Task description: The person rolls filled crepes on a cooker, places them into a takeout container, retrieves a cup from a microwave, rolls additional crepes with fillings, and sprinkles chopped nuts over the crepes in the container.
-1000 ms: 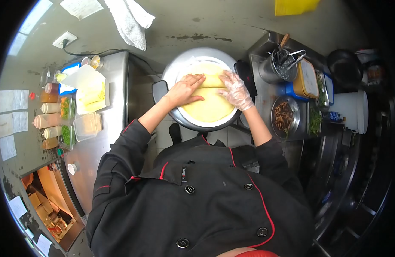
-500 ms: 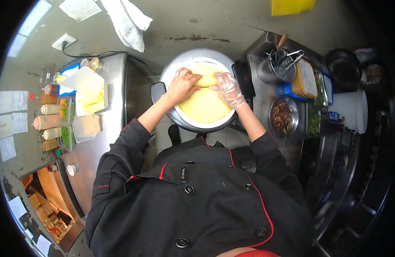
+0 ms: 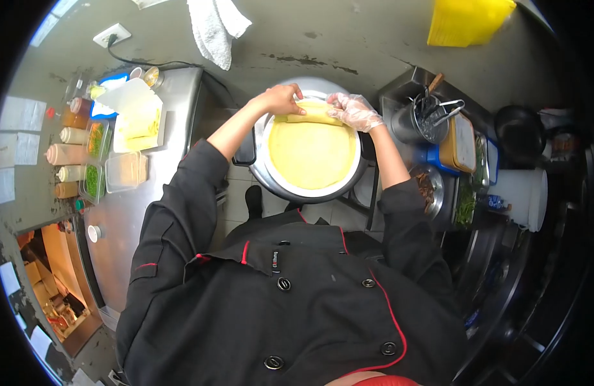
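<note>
A thin yellow crepe lies on a round electric crepe maker with a pale plate. Along its far edge the crepe is folded over into a roll. My bare left hand grips the left end of this roll, its fingers bent down over it. In a clear plastic glove, my right hand pinches the right end between thumb and fingers. Both hands sit near the far rim, and their fingertips are partly hidden.
At left, a steel counter carries sauce bottles, tubs of chopped greens and a white container. To the right stand a utensil pot, a bowl of browned pieces and a frying pan.
Both hands have moved toward the far rim with the folded part of the crepe. More flat crepe now shows in front of them. The camera view has shifted slightly.
</note>
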Motion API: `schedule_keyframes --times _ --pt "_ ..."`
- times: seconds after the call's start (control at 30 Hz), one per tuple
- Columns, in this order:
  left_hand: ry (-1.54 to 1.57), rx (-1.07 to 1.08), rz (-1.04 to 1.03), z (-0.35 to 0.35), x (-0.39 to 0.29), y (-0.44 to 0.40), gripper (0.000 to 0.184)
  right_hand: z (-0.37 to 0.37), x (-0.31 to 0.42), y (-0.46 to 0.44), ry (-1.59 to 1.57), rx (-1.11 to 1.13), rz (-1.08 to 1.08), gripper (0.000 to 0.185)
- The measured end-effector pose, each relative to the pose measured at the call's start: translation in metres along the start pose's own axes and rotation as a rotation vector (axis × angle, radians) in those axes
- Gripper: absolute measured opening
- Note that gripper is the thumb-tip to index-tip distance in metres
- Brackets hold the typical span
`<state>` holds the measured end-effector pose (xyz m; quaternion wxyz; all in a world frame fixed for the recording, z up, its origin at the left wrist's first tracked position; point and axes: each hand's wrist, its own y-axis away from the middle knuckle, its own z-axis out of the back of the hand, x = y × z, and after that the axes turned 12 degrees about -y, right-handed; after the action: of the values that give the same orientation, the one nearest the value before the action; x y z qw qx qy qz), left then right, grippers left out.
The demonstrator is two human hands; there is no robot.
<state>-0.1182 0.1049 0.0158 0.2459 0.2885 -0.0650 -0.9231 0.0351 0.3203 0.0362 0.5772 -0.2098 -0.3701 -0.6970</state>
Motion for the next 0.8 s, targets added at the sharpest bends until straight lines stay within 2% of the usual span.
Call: schedule_keyframes --times 0.03,0.13,0.23,0.33,0.37,0.4,0.43,0.47,0.5,0.57,0.63,0.67,0.8 --pt "0.019 0.02 0.012 0.002 0.004 -0.006 0.05 0.007 0.011 -0.002 -0.014 0.014 -0.031 0.027" --pt "-0.032 0.062 0.029 0.006 0.007 -0.016 0.041 0.01 0.003 -0.018 0.075 0.014 0.129 0.028" --pt "-0.105 -0.03 -0.074 0.009 0.007 -0.017 0.028 0.007 -0.003 -0.022 0.16 -0.142 0.291 0.025" --pt "0.035 -0.231 -0.276 0.01 0.004 -0.004 0.021 0.0 -0.004 -0.018 0.086 -0.167 0.305 0.02" --pt "0.009 -0.242 -0.309 0.009 0.001 0.003 0.016 -0.004 0.0 -0.008 0.035 -0.135 0.248 0.024" --pt "-0.089 -0.235 -0.28 0.004 -0.001 0.011 0.018 -0.013 -0.014 -0.005 -0.035 -0.149 0.375 0.033" --pt "-0.239 -0.247 -0.313 -0.003 -0.003 0.016 0.028 -0.019 -0.016 0.0 -0.099 -0.155 0.503 0.043" --pt "-0.388 -0.253 -0.345 -0.012 -0.004 0.023 0.038 -0.025 -0.02 0.01 0.215 -0.218 0.683 0.051" --pt "-0.411 -0.373 -0.369 -0.022 -0.006 0.032 0.043 -0.03 -0.025 0.014 0.259 -0.179 0.673 0.07" --pt "-0.458 -0.612 -0.414 -0.038 -0.006 0.047 0.054 -0.039 -0.029 0.016 0.287 -0.202 0.656 0.079" --pt "-0.405 -0.538 -0.371 -0.038 -0.004 0.048 0.066 -0.041 -0.036 0.01 0.31 -0.182 0.617 0.088" --pt "-0.378 -0.503 -0.349 -0.038 -0.004 0.047 0.073 -0.04 -0.039 0.003 0.288 -0.171 0.614 0.084" --pt "-0.144 -0.337 -0.299 -0.026 0.003 0.029 0.063 -0.031 -0.042 -0.021 0.193 -0.108 0.579 0.073"
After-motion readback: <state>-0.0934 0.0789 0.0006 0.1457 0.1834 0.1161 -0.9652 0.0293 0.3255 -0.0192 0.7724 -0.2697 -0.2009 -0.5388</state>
